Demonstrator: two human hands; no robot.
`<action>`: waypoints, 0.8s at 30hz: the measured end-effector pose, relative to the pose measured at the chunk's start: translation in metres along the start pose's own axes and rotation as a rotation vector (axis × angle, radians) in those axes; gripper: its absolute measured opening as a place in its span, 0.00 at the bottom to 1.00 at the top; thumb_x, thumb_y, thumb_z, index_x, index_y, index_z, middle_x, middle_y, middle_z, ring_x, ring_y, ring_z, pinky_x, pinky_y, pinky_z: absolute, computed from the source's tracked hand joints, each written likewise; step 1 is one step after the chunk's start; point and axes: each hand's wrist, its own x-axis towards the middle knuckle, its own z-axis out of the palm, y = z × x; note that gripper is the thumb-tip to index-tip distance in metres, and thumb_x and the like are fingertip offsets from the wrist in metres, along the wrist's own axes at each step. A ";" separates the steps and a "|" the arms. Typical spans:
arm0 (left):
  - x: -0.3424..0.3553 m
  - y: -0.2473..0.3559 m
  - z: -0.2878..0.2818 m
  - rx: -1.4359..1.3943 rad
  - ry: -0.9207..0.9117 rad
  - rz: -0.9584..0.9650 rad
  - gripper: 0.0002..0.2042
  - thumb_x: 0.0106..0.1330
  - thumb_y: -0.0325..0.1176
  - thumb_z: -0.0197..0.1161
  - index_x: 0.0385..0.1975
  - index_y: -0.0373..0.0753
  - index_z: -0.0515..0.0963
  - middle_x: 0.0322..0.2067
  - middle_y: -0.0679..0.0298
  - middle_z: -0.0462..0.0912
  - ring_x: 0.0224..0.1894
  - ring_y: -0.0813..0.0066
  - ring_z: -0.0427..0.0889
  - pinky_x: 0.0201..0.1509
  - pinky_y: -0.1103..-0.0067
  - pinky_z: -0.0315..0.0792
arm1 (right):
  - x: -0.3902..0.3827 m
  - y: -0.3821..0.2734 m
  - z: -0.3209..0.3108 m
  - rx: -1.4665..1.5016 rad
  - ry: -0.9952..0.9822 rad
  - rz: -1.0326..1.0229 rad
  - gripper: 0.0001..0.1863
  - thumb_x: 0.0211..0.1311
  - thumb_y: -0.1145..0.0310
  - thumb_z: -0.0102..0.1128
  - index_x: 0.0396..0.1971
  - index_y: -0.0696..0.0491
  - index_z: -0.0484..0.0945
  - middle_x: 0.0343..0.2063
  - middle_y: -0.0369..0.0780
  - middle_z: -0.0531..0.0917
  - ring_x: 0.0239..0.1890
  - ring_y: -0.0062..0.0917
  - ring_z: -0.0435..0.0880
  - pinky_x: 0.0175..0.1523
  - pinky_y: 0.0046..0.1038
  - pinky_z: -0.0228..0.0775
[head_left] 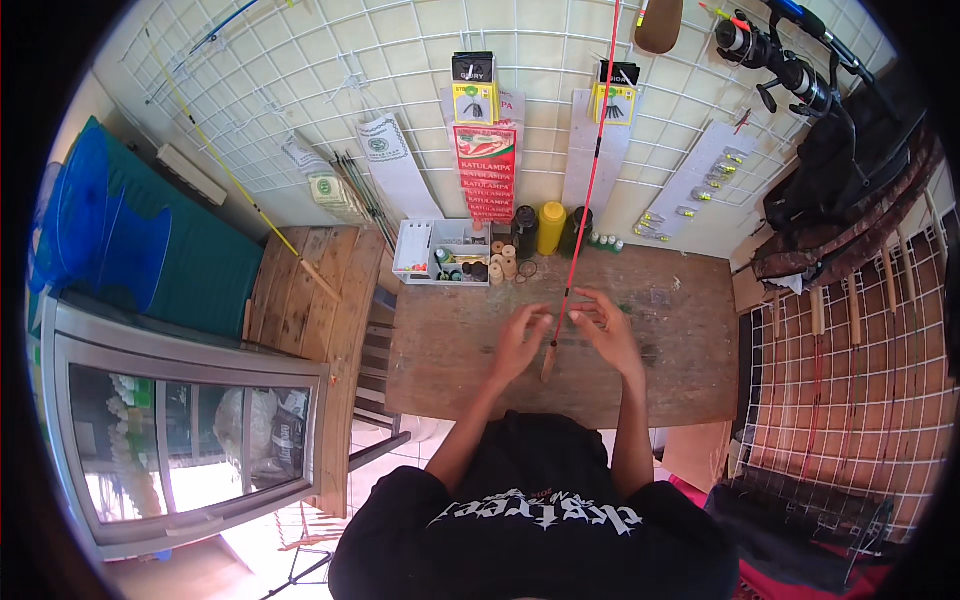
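A thin red fishing rod [579, 235] with dark bands runs from the top of the view down to the wooden table, its short brown handle [548, 364] nearest me. My left hand [520, 345] is just left of the rod's lower part, with its fingers curved and apart. On the other side, my right hand [607, 332] has its fingers spread, their tips close to the red shaft. Whether any fingertip touches the rod is hard to tell. No held object shows in either hand.
Behind the hands, a white organizer box [415, 262] stands beside wooden spools [504, 266], a yellow bottle [550, 228] and dark jars. Packaged tackle hangs on the white wall grid. Fishing reels [800, 80] and a dark bag hang at right; a framed window [190, 440] is at left.
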 end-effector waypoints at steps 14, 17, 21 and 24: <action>0.098 -0.088 -0.087 0.667 -0.039 0.146 0.22 0.47 0.26 0.68 0.45 0.37 0.73 0.43 0.53 0.75 0.45 0.54 0.76 0.48 0.67 0.71 | -0.060 0.191 0.024 -0.261 -0.130 0.346 0.63 0.31 0.50 0.79 0.68 0.52 0.48 0.64 0.64 0.50 0.68 0.54 0.47 0.68 0.49 0.44; 0.108 -0.091 -0.077 0.684 -0.061 0.234 0.22 0.47 0.24 0.64 0.47 0.39 0.74 0.42 0.53 0.74 0.45 0.50 0.74 0.50 0.63 0.69 | -0.070 0.196 0.043 -0.537 -0.174 0.473 0.63 0.31 0.49 0.79 0.68 0.50 0.48 0.63 0.69 0.38 0.68 0.59 0.34 0.68 0.51 0.39; 0.126 -0.111 -0.079 0.754 -0.088 0.260 0.23 0.46 0.24 0.64 0.46 0.39 0.75 0.43 0.54 0.74 0.45 0.50 0.74 0.50 0.64 0.69 | -0.069 0.192 0.048 -0.553 -0.189 0.530 0.62 0.33 0.48 0.78 0.69 0.44 0.47 0.62 0.71 0.31 0.66 0.61 0.24 0.69 0.50 0.36; 0.132 -0.118 -0.074 0.799 -0.166 0.149 0.23 0.43 0.24 0.66 0.44 0.38 0.77 0.46 0.55 0.74 0.50 0.52 0.72 0.54 0.65 0.68 | -0.071 0.191 0.040 -0.481 -0.222 0.565 0.62 0.34 0.48 0.77 0.69 0.43 0.46 0.62 0.70 0.29 0.66 0.60 0.23 0.69 0.49 0.36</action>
